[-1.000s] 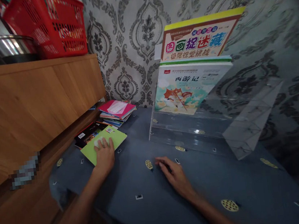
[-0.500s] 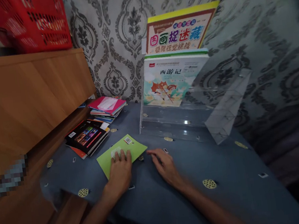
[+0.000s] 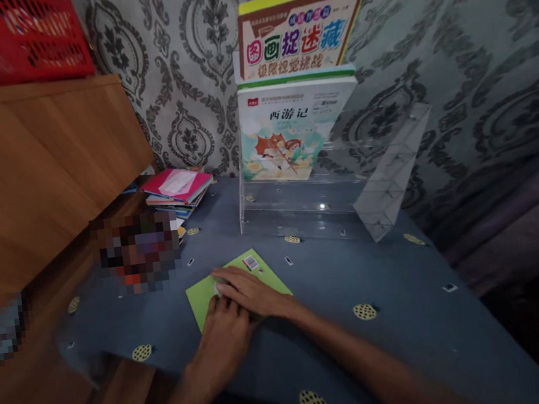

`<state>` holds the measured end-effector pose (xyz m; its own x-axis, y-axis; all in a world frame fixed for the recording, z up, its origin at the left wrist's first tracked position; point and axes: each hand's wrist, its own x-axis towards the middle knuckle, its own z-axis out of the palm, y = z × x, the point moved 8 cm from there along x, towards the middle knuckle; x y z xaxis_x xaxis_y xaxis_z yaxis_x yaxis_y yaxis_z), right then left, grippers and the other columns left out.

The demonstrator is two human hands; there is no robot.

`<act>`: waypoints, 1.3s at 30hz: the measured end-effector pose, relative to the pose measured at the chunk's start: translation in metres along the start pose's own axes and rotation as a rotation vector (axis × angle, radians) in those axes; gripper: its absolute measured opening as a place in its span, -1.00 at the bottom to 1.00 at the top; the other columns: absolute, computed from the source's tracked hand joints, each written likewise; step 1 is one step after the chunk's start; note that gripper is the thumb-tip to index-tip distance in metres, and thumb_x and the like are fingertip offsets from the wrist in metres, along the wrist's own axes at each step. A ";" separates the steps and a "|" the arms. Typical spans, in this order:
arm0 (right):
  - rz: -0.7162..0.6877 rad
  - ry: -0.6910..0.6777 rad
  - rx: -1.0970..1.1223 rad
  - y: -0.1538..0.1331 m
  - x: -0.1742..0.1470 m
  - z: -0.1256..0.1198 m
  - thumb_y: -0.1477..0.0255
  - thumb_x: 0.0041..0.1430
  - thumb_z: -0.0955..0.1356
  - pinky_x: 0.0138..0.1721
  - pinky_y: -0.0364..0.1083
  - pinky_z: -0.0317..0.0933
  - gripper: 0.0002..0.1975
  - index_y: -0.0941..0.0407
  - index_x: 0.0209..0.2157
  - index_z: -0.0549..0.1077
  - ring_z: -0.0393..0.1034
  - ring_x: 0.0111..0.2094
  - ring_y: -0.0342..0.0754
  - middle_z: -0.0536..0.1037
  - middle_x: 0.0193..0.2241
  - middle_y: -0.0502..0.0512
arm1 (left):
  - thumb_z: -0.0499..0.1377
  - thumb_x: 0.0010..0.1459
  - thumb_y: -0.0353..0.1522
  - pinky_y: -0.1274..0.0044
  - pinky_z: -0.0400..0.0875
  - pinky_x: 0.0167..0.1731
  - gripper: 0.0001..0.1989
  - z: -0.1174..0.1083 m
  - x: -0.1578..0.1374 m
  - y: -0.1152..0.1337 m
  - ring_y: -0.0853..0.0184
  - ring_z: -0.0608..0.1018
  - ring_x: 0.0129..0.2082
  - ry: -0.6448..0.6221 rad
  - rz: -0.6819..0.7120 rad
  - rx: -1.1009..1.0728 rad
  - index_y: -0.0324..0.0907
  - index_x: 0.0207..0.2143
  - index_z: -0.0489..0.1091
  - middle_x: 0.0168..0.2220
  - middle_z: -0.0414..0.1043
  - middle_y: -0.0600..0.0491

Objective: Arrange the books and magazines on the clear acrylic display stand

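A light green book [image 3: 272,280] with a barcode near its far corner lies flat on the table. My left hand [image 3: 226,328] rests on its near edge, fingers slightly apart and bent. Over the middle of the cover reaches my right hand [image 3: 251,289], its thumb and fingers closing around a small whitish thing [image 3: 218,285] that looks like a tissue or cloth. The two hands touch, and the right one hides part of the left fingertips.
Behind stands a clear acrylic rack [image 3: 382,201] with a white picture-cover book [image 3: 286,141] and a yellow-edged book [image 3: 298,34]. At left are a pink-topped book stack [image 3: 179,183], a pixelated patch, a wooden cabinet [image 3: 40,171] and a red basket [image 3: 33,41].
My right hand has moved left from beside the green book onto its cover, meeting my left hand. My left hand has drawn back toward the near edge. The camera view has shifted.
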<state>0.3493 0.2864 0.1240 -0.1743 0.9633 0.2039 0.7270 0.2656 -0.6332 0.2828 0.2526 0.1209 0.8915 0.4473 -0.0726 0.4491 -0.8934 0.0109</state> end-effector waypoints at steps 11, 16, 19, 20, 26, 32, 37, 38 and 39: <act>0.273 0.144 -0.387 0.072 -0.031 -0.027 0.38 0.44 0.14 0.37 0.26 -0.02 -0.50 0.19 0.33 0.23 0.10 0.38 0.09 0.22 0.35 0.29 | -0.07 0.39 -0.35 0.08 0.26 0.23 -0.53 0.004 0.019 -0.006 0.03 0.26 0.35 0.025 -0.064 -0.010 -0.23 0.29 0.24 0.35 0.22 -0.19; 0.280 0.140 -0.395 0.074 -0.032 -0.024 0.34 0.45 0.12 0.37 0.23 -0.02 -0.50 0.17 0.33 0.23 0.08 0.39 0.06 0.24 0.35 0.26 | -0.16 0.41 -0.35 -0.01 0.14 0.27 -0.49 0.005 0.042 -0.018 0.07 0.17 0.40 -0.006 -0.142 0.011 -0.30 0.34 0.14 0.40 0.09 -0.23; 0.281 0.147 -0.390 0.075 -0.032 -0.025 0.32 0.46 0.11 0.37 0.23 -0.03 -0.49 0.16 0.34 0.23 0.06 0.39 0.05 0.23 0.36 0.25 | -0.17 0.41 -0.33 0.00 0.16 0.25 -0.47 0.003 0.039 -0.031 0.04 0.18 0.40 -0.001 -0.196 0.025 -0.30 0.35 0.14 0.39 0.10 -0.25; 0.284 0.147 -0.386 0.075 -0.032 -0.025 0.32 0.46 0.11 0.37 0.23 -0.03 -0.49 0.15 0.34 0.23 0.06 0.39 0.05 0.23 0.36 0.24 | -0.16 0.41 -0.33 0.00 0.17 0.25 -0.47 0.003 0.035 -0.036 0.03 0.20 0.39 0.000 -0.215 0.031 -0.31 0.34 0.15 0.38 0.11 -0.26; 0.310 0.111 -0.372 0.075 -0.033 -0.025 0.31 0.46 0.10 0.38 0.22 -0.06 -0.47 0.17 0.35 0.21 0.05 0.40 0.05 0.20 0.37 0.23 | -0.14 0.42 -0.32 0.07 0.23 0.23 -0.49 -0.001 -0.004 -0.073 0.03 0.41 0.26 0.022 -0.351 0.107 -0.34 0.30 0.22 0.30 0.28 -0.27; 0.321 0.143 -0.378 0.073 -0.037 -0.027 0.31 0.45 0.10 0.38 0.23 -0.06 -0.47 0.17 0.34 0.23 0.06 0.39 0.08 0.25 0.35 0.24 | -0.10 0.40 -0.31 0.17 0.35 0.15 -0.50 0.002 -0.022 -0.082 0.03 0.45 0.21 0.097 -0.390 0.131 -0.36 0.28 0.26 0.28 0.32 -0.28; 0.338 0.140 -0.378 0.067 -0.049 -0.025 0.35 0.44 0.10 0.38 0.24 -0.07 -0.47 0.20 0.34 0.22 0.04 0.40 0.07 0.22 0.36 0.26 | -0.13 0.40 -0.32 0.13 0.32 0.18 -0.49 0.008 -0.023 -0.081 0.02 0.42 0.24 0.154 -0.398 0.112 -0.36 0.27 0.27 0.28 0.31 -0.28; 0.342 0.135 -0.382 0.065 -0.053 -0.024 0.35 0.44 0.11 0.38 0.24 -0.07 -0.48 0.20 0.34 0.22 0.04 0.40 0.07 0.22 0.36 0.26 | -0.14 0.40 -0.32 0.12 0.31 0.19 -0.49 0.009 -0.023 -0.081 0.01 0.40 0.25 0.162 -0.397 0.106 -0.36 0.28 0.26 0.28 0.31 -0.27; 0.345 0.129 -0.388 0.064 -0.056 -0.023 0.36 0.44 0.11 0.39 0.23 -0.08 -0.47 0.21 0.34 0.21 0.04 0.40 0.07 0.23 0.36 0.27 | -0.14 0.40 -0.32 0.12 0.30 0.19 -0.48 0.009 -0.023 -0.081 0.01 0.39 0.25 0.167 -0.394 0.100 -0.37 0.28 0.26 0.28 0.31 -0.28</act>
<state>0.4207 0.2482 0.0897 0.1837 0.9732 0.1380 0.9240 -0.1231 -0.3621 0.2256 0.3146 0.1125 0.6543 0.7481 0.1106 0.7562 -0.6491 -0.0830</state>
